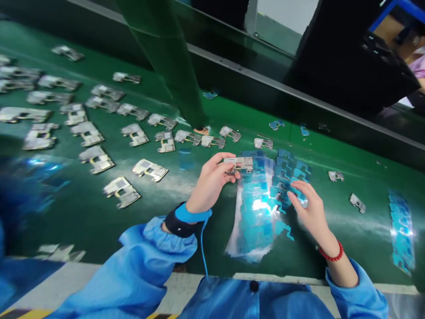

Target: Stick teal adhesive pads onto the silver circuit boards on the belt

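My left hand (214, 179) pinches a small silvery circuit board (244, 164) between thumb and fingers, above the far end of a stack of clear sheets (254, 221) bearing blue film shapes. To the right, my right hand (308, 206) hovers by a strip of blue film cut-outs (283, 177), thumb and fingers parted. I see nothing between those fingertips. A loose blue cut-out (283, 229) lies beside the sheets. Around my left wrist is a blue and black strap with a thin cord hanging from it.
Many similar boards (96, 159) lie scattered over the green table (186, 221) to the left. A few boards (357, 202) and another blue film strip (401, 230) lie at right. A green post (166, 57) rises at the back, before a dark rail.
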Demonstrator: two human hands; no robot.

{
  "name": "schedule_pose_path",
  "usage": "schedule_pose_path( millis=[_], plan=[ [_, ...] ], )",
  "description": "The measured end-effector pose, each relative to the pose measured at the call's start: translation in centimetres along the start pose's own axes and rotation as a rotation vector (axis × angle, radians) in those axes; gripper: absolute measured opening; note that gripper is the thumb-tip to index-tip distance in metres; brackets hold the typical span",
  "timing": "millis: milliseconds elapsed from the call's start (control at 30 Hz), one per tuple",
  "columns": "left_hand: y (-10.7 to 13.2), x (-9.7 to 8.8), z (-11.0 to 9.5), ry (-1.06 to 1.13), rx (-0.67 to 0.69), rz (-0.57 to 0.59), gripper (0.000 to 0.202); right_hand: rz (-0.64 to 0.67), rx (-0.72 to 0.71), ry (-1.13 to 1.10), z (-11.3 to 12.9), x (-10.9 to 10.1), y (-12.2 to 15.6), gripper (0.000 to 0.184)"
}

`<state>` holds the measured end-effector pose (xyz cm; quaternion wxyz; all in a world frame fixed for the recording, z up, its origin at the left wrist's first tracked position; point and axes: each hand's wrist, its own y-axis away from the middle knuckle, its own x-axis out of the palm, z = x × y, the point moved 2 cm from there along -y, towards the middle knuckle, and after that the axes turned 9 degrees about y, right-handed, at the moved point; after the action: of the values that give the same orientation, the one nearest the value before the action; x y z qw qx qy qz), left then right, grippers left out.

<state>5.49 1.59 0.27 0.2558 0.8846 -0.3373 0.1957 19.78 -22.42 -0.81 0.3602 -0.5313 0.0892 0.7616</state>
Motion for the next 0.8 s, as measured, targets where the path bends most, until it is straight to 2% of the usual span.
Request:
schedule_pose_path(
  millis=[133, 200, 267, 433, 600, 700, 800],
  plan=[
    [0.3, 0.0, 0.8, -0.053, -0.102, 0.088, 0.015, 0.174, -0.074, 0.072, 2.4, 0.9, 1.5, 0.061],
    [0.5, 0.0, 1.3, -0.089, -0.147, 0.112, 0.012, 0.256, -0.150, 0.079, 2.7, 1.6, 2.1, 0.065],
    [0.6, 0.1, 1.8, -0.132, -0.170, 0.133, 0.010, 0.291, -0.199, 0.041, 2.7, 2.4, 2.6, 0.059],
    [1.2, 0.4, 2.3, -0.276, -0.181, 0.198, 0.015, 0.133, -0.237, -0.080, 2.8, 3.1, 2.6, 0.035],
    [2.6, 1.5, 2.3, -0.397, -0.273, 0.406, 0.029, 0.018, -0.214, -0.136, 4.1, 1.7, 1.5, 0.040],
    [3.4, 2.0, 2.4, -0.403, -0.298, 0.493, 0.024, 0.029, -0.274, -0.162, 5.4, 1.5, 0.9, 0.042],
    [3.6, 2.0, 2.6, -0.393, -0.301, 0.506, 0.019, 0.090, -0.279, -0.182, 6.1, 1.9, 0.7, 0.044]
  ],
)
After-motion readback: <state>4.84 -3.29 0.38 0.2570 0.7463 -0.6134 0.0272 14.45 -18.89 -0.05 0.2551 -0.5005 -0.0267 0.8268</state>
